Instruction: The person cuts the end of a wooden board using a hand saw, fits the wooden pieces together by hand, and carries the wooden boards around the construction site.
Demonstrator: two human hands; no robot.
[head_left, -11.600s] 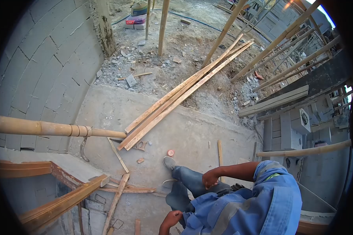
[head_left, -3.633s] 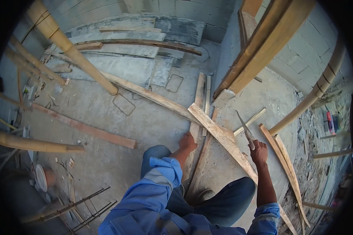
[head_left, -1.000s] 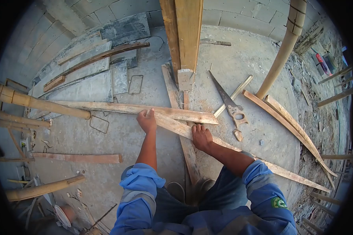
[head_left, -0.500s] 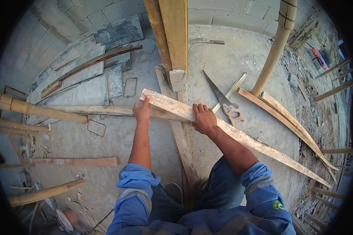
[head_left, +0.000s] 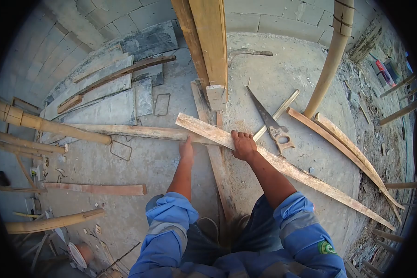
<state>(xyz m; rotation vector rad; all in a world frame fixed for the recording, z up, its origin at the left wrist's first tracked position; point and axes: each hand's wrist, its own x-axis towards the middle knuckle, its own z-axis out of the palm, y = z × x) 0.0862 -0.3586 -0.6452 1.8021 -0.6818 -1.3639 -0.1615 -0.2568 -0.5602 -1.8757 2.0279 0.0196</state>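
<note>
My right hand is closed over a long, pale wooden board, its fingers curled over the far edge. The board slants from upper left to lower right, its near-left end raised above another weathered plank that runs to the left. My left hand is off the upper board, at the near edge of the weathered plank. One digit points up over that plank; the other fingers are mostly hidden. A narrow plank lies lengthwise on the floor between my feet, under the crossing boards.
A handsaw lies right of my right hand beside a thin wood strip. An upright timber post stands ahead. Bamboo poles rise at right and left. Two curved boards lie right; a short board lies left.
My left hand has let go of the upper board's end and moved down and right to the lower plank's edge. My right hand stays on the board. The view has shifted slightly.
</note>
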